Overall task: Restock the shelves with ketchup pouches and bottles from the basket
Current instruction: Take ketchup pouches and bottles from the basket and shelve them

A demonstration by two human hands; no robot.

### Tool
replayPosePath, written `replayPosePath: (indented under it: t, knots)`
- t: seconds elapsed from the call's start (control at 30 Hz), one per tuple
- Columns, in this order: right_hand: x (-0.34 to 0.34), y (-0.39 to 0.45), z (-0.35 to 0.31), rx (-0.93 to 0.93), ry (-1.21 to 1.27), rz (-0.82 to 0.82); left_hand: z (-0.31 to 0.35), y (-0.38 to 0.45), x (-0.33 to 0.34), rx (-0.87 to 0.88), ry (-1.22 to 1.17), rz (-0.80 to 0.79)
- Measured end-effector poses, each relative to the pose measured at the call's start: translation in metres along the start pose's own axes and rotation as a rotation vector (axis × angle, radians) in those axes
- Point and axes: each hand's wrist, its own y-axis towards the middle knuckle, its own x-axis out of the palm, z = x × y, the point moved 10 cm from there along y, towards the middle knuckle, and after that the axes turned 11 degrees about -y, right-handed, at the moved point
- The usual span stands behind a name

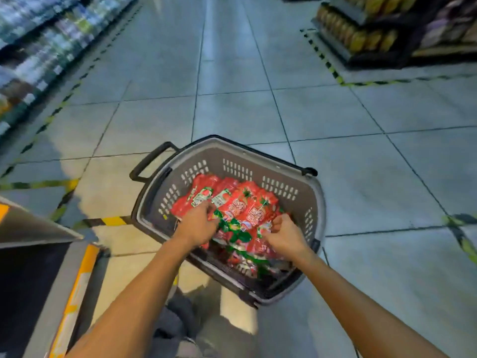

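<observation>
- A grey plastic shopping basket with slotted walls and a dark rim stands on the pale tiled floor, its black handle folded out past the far-left corner.
- Red and green ketchup pouches fill the basket in a loose heap, piled from the far wall down toward the near edge; no bottle can be made out among them.
- The left hand reaches in over the near-left edge, its fingers curled down into the pouches on the left side of the heap and seemingly gripping one, though the blur hides the fingertips.
- The right hand is inside by the right wall, fingers bent and pinching the edge of a pouch at the right side of the heap.
- A grey shelf unit with a yellow edge strip juts in at the near left, just beside the left forearm.
- Blurred stocked shelves line the far left of the aisle, and a low stand of packaged goods sits at the far right, well apart from the basket.
- Yellow and black striped tape marks the floor around the stands.
</observation>
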Motion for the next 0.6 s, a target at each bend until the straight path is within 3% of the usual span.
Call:
replayPosePath:
  t: [0.23, 0.4, 0.6]
  knots:
    - [0.02, 0.091, 0.013, 0.134, 0.201, -0.014, -0.019, 0.097, 0.057, 0.017, 0.009, -0.084]
    - [0.039, 0.142, 0.025, 0.275, 0.367, -0.059, -0.024, 0.148, 0.087, 0.057, 0.142, -0.125]
    - [0.047, 0.156, 0.033, 0.397, 0.471, -0.066, -0.03, 0.169, 0.099, 0.022, 0.332, -0.05]
